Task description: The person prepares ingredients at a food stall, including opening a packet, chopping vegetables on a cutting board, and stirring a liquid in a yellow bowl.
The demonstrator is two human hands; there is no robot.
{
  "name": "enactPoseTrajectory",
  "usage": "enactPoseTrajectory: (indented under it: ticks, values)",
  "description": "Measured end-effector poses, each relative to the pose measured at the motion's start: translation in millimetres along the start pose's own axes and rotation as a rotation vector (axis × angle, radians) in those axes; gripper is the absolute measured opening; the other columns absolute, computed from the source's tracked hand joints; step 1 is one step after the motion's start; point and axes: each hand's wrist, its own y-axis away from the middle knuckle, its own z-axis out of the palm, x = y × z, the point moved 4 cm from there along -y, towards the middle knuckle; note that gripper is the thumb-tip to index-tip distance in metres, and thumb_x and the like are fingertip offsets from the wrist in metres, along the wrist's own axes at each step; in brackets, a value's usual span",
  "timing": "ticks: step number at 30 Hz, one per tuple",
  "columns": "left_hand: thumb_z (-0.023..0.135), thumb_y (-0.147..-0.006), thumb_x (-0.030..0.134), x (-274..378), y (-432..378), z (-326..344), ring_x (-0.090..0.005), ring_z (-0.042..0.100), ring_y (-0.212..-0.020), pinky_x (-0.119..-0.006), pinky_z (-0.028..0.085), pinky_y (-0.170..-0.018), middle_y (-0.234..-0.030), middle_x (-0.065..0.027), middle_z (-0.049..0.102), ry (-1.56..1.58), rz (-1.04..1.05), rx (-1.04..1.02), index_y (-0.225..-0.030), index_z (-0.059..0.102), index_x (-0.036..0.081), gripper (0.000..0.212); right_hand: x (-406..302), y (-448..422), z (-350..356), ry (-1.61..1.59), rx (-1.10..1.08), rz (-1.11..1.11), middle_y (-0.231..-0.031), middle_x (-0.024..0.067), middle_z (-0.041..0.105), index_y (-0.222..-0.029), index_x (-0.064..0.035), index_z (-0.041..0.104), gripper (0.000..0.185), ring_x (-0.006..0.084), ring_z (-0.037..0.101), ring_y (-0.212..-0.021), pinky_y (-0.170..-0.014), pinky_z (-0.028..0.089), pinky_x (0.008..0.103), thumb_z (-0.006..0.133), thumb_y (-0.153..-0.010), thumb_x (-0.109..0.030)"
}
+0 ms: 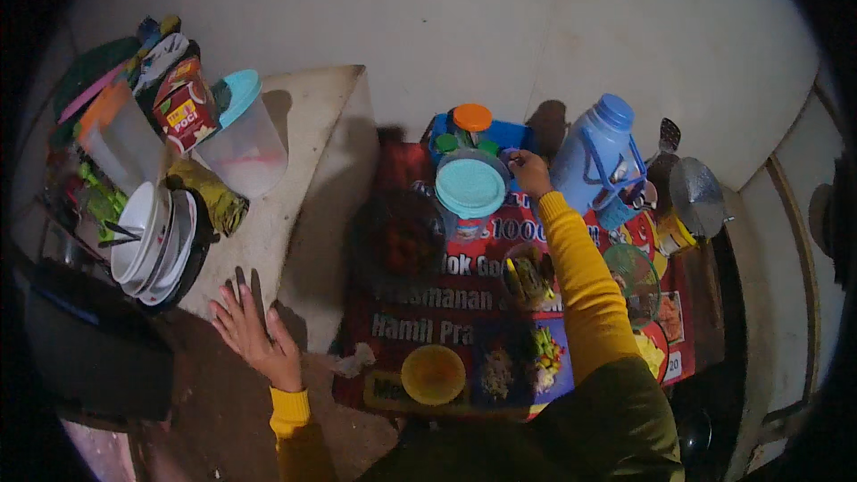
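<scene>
My right hand reaches over the far part of the table, beside a blue plastic basket; its fingertips touch something small and purplish that I cannot make out. Just left of it stands a clear container with a turquoise lid, and behind that a jar with an orange lid. A large blue plastic jug is to the right of the hand. My left hand is spread with fingers apart at the near edge of the pale counter, holding nothing.
Stacked white bowls, a red tea box and a lidded plastic container crowd the left counter. On the printed red table cover lie a dark mortar or bowl, a yellow round dish and a green sieve.
</scene>
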Motion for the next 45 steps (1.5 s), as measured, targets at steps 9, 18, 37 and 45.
enactPoseTrajectory:
  ticks: [9, 18, 37, 45]
  values:
    - [0.041, -0.092, 0.024, -7, 7, -3, -0.0409, 0.026, -0.132, -0.051, 0.016, -0.107, -0.139, -0.0213, 0.035, -0.044, 0.055, 0.053, -0.130, 0.046, 0.002, 0.044, 13, -77, 63, 0.158, -0.290, -0.156, -0.103, 0.0169, 0.063, -0.118, -0.0140, 0.057, 0.046, 0.0321, 0.061, -0.095, -0.083, 0.048, 0.0387, 0.066, -0.074, -0.013]
    - [0.038, -0.092, 0.023, -6, 6, 1, -0.0401, 0.026, -0.132, -0.050, 0.017, -0.108, -0.139, -0.0236, 0.034, -0.064, 0.011, 0.034, -0.129, 0.045, -0.001, 0.045, 15, -90, 75, 0.253, -0.333, -0.183, -0.094, 0.0163, 0.064, -0.108, -0.0035, 0.057, 0.053, 0.0312, 0.061, -0.092, -0.082, 0.047, 0.0372, 0.077, -0.062, -0.019]
    - [0.050, -0.087, 0.037, 27, 21, -10, -0.0356, 0.035, -0.127, -0.050, 0.024, -0.102, -0.138, -0.0184, 0.036, 0.052, -0.057, 0.006, -0.133, 0.041, 0.002, 0.059, -246, 136, -96, -0.258, -0.307, -0.415, -0.101, 0.0141, 0.061, -0.107, -0.0026, 0.060, 0.042, 0.0203, 0.059, -0.090, -0.079, 0.046, 0.0328, 0.070, -0.075, -0.028]
    - [0.074, -0.066, 0.038, 127, 53, -12, -0.0338, 0.049, -0.111, -0.043, 0.043, -0.087, -0.119, -0.0173, 0.050, 0.687, 0.160, -0.641, -0.131, 0.040, 0.003, 0.082, -253, 283, -78, -0.260, -0.504, -0.452, -0.097, 0.0120, 0.057, -0.111, -0.0049, 0.055, 0.041, 0.0251, 0.056, -0.089, -0.079, 0.045, 0.0331, 0.069, -0.074, -0.014]
